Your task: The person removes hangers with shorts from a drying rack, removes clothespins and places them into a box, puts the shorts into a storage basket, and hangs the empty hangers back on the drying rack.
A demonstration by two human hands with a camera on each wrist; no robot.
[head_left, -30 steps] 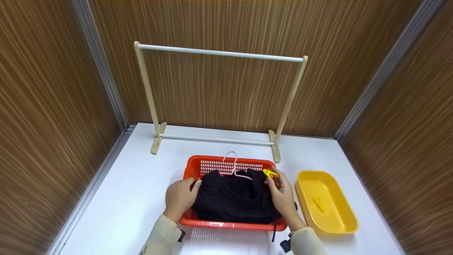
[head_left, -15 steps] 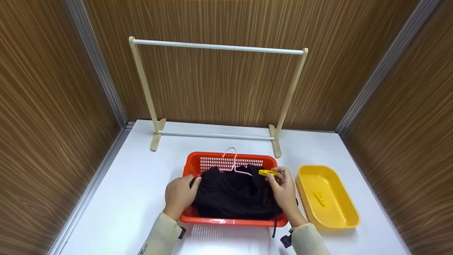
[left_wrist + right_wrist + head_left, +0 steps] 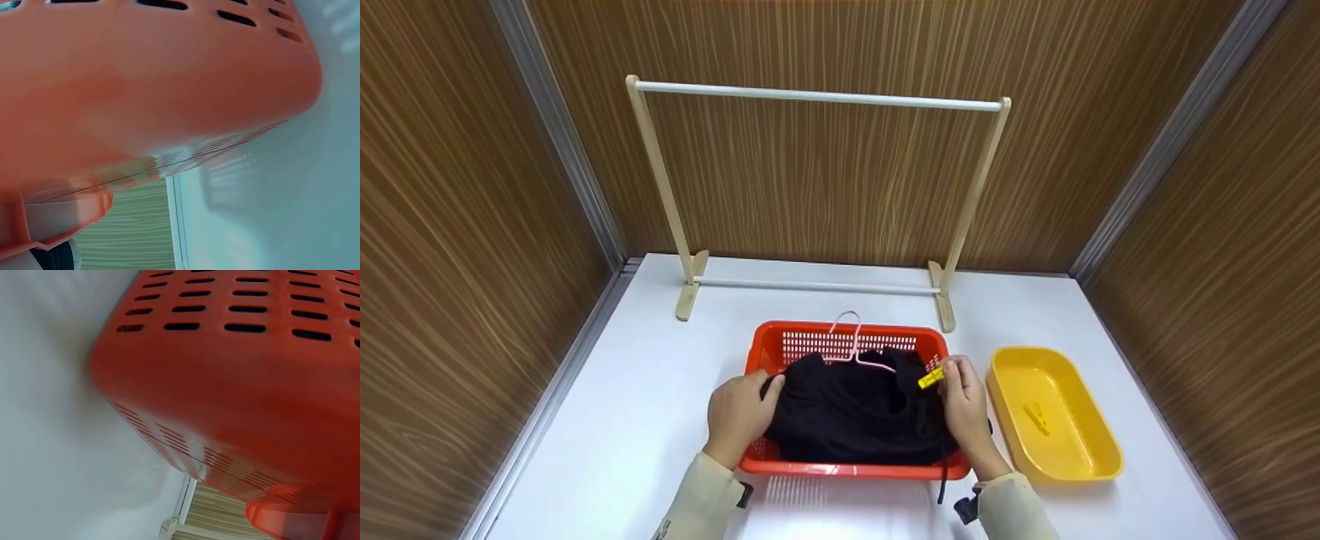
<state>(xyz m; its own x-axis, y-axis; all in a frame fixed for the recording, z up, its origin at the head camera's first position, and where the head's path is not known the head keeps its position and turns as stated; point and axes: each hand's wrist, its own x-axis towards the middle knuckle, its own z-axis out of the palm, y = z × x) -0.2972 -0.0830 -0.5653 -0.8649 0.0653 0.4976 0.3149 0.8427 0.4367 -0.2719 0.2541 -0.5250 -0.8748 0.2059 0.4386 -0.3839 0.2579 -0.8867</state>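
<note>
A black garment on a pink hanger fills most of a red plastic basket; the hanger's hook sticks up by the back rim. At the garment's left side my left hand pinches the black cloth between thumb and fingers. My right hand holds a yellow clothespin over the garment's right side, its free end pointing left and slightly down. Each wrist view shows the basket's outer wall close up, with the hand out of sight. A black cord hangs over the front rim.
Right of the basket stands a yellow tray with another yellow clothespin in it. Behind the basket rises a wooden rack with a white rail. Wood-patterned walls enclose the white table.
The clothespin has turned in my right fingers, from slanting, through level, to its free end pointing down and left. My left hand keeps its place on the garment.
</note>
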